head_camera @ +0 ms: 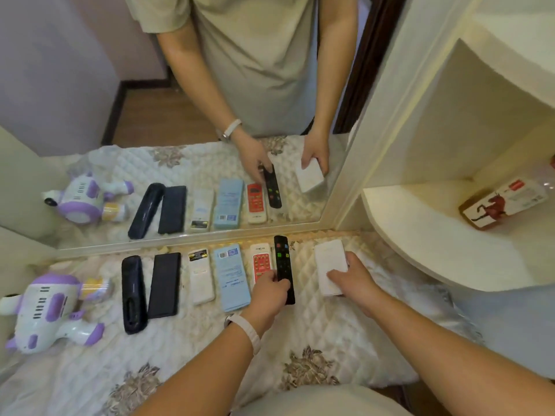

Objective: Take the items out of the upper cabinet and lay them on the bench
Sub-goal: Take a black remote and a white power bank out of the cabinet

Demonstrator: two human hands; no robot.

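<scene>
The black remote (283, 265) lies on the quilted desk (315, 328) at the right end of a row of handsets, just beside a red-faced remote (260, 262). The left hand (271, 291) has its fingers curled over the remote's near end, thumb on one long edge and fingertips across the top. The right hand (356, 279) holds a white box (330, 262) a little further right, with its thumb across the near end of the lid and its fingers wrapped round the far side edge. Both things look light and rigid. The remote's smooth plastic shell could slip on the soft cover, so it is best pinched across its narrow width by the two long edges, keeping off the coloured buttons. The box looks like thin card or plastic that may dent, so it is better held flat by opposite edges than squeezed. A bottle (507, 202) with a red horse label lies on its side on the cabinet shelf (420, 235) to the right. It probably comes out next, and its round body is likely to roll once it is set on the desk.
</scene>
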